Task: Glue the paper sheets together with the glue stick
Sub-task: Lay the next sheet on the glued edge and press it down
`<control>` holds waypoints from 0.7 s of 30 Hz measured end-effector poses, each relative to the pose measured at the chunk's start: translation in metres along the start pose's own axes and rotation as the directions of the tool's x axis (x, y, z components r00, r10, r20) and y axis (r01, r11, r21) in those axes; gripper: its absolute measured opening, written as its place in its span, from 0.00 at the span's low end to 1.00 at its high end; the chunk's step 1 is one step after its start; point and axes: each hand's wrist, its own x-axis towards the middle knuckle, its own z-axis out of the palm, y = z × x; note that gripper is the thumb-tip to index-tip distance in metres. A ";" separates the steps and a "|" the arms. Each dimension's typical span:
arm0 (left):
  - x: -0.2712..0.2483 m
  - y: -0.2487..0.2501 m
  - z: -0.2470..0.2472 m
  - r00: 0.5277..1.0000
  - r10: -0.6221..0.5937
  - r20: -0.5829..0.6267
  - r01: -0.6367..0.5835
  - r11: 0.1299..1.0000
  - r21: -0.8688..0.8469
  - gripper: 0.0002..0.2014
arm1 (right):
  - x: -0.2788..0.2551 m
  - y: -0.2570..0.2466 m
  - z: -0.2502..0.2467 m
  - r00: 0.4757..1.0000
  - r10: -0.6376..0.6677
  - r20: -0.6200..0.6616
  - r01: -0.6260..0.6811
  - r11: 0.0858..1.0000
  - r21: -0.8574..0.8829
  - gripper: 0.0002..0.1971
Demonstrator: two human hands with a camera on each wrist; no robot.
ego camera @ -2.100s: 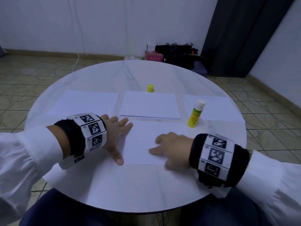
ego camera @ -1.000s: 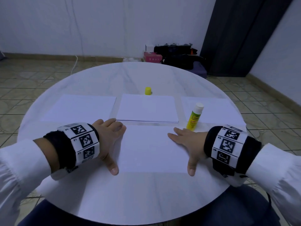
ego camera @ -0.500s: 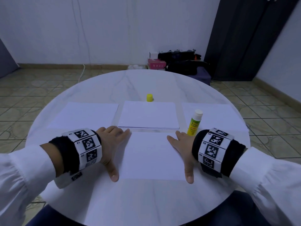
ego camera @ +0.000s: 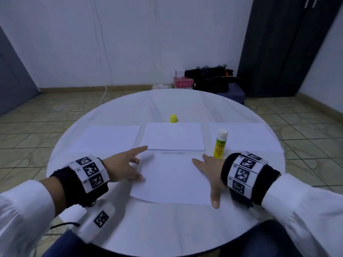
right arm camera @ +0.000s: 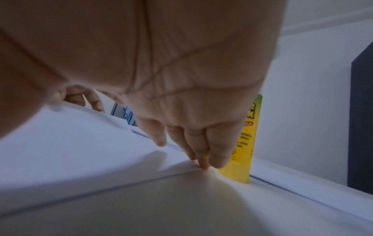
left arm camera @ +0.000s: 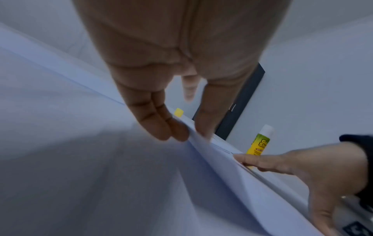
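While the right hand lies flat, fingers straight, pinning the near white paper sheet at lower centre, the left hand, fingers loose, lifts its edge; the uncapped yellow-green glue stick stands upright, right of centre.

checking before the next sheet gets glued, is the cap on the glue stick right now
No: the glue stick stands upright with its white tip bare, and the yellow cap sits apart behind the middle stack.

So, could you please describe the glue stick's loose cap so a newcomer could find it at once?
Start at the round white table. Behind the far edge of the middle paper stack stands the cap. It is the only small, all-yellow piece; the glue stick on the right is taller, with a white tip.
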 end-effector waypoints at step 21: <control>0.049 0.004 -0.046 0.906 -0.007 -0.423 -0.062 0.987 -0.148 0.16 | 0.045 -0.022 -0.050 0.898 0.377 -0.224 -0.096 0.667 0.738 0.13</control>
